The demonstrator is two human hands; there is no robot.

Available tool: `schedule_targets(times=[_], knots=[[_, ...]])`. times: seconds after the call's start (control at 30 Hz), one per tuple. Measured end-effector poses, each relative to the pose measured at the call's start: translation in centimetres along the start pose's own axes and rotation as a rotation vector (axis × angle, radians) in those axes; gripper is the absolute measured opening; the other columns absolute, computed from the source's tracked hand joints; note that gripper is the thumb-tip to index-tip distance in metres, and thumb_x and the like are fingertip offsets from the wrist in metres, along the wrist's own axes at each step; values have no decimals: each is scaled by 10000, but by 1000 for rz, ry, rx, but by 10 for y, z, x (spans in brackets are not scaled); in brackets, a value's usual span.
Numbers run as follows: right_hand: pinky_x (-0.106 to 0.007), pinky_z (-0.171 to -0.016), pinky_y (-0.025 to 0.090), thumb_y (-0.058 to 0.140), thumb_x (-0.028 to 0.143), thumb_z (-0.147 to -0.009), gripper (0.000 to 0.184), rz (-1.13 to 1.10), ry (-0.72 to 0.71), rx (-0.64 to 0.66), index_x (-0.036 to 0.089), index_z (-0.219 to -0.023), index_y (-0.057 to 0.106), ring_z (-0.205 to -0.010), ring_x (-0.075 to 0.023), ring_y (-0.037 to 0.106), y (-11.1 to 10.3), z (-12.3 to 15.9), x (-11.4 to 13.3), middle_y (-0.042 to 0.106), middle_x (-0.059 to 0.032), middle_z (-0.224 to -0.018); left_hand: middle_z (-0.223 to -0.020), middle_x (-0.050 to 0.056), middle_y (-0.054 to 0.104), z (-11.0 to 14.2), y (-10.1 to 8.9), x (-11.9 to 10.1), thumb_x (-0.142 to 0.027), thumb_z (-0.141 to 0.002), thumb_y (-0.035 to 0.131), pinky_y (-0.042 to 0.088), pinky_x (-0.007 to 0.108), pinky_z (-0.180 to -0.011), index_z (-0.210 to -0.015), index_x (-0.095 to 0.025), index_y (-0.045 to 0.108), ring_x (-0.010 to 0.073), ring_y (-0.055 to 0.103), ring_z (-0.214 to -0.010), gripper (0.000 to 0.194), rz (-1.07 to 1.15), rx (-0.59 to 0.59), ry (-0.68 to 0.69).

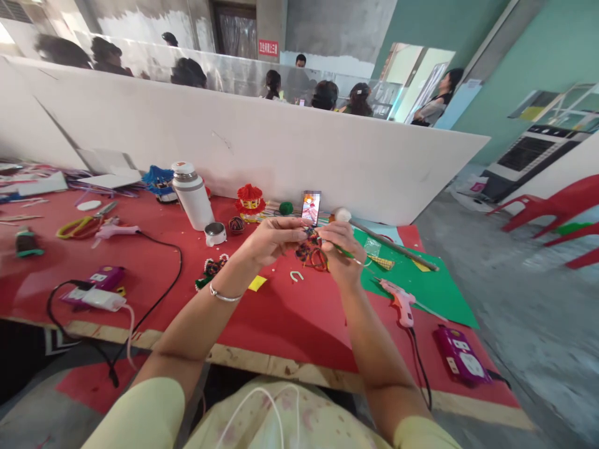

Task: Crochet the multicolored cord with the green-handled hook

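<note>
My left hand (272, 239) is closed, thumb and fingers pinching a small piece of multicoloured yarn work (311, 235). Close beside it, my right hand (344, 248) is curled around a thin tool with a green handle (345, 252), which looks like a crochet hook; its tip is hidden at the yarn. Loose dark and red yarn (306, 253) hangs below the fingers. Just behind the hands a phone (311, 207) stands upright with its screen lit. A pale U-shaped piece (296, 276) and a yellow paper square (257, 284) lie on the table under my hands.
A white thermos (193, 198), its metal cup (215, 234), a yarn ball (236, 225) and a red yarn figure (249, 201) stand left. Scissors (84, 226) and a glue gun (116, 230) lie farther left. Right are another glue gun (400, 300), a stick (397, 246) and a purple power strip (462, 355).
</note>
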State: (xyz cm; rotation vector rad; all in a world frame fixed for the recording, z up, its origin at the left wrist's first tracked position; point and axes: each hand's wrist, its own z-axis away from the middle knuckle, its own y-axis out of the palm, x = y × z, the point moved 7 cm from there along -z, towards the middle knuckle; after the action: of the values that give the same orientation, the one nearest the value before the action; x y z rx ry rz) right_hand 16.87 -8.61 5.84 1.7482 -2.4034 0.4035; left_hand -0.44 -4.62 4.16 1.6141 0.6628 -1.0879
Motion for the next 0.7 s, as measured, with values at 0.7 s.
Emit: schedule_targets(times=[0.7], knots=[[-481, -897, 649, 677, 595, -985, 324, -543, 340, 380, 320, -961, 848, -872, -233, 777, -5, -16, -26, 839, -25, -852, -771, 92, 811, 1, 14, -18, -228, -650, 917, 539, 294, -588, -796, -197, 903, 180, 689, -667, 151, -416, 275, 89]])
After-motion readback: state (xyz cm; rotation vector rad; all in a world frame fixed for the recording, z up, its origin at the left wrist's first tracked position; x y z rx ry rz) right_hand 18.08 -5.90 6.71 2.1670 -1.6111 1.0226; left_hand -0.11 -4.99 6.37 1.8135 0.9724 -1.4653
